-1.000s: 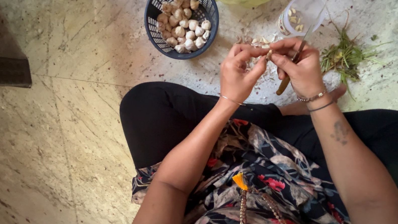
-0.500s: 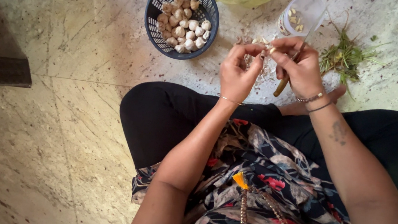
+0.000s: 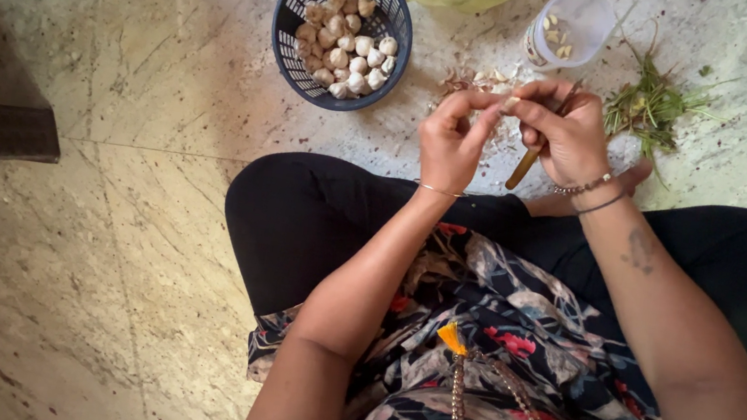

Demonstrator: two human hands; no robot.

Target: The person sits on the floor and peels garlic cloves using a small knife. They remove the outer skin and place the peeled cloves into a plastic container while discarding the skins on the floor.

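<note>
Garlic clove (image 3: 508,103), pinched between fingertips of left hand (image 3: 451,142) and right hand (image 3: 565,134); right hand also grips a wooden-handled knife (image 3: 532,158). Garlic basket (image 3: 293,27) at 10 o'clock.

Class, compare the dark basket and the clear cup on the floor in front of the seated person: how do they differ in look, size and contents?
The dark basket is slotted plastic; the clear cup has see-through walls. The dark basket is the wider of the two. It is heaped with whole garlic bulbs, while the clear cup holds only a few small peeled cloves. Both are round, open-topped and stand on the stone floor.
</note>
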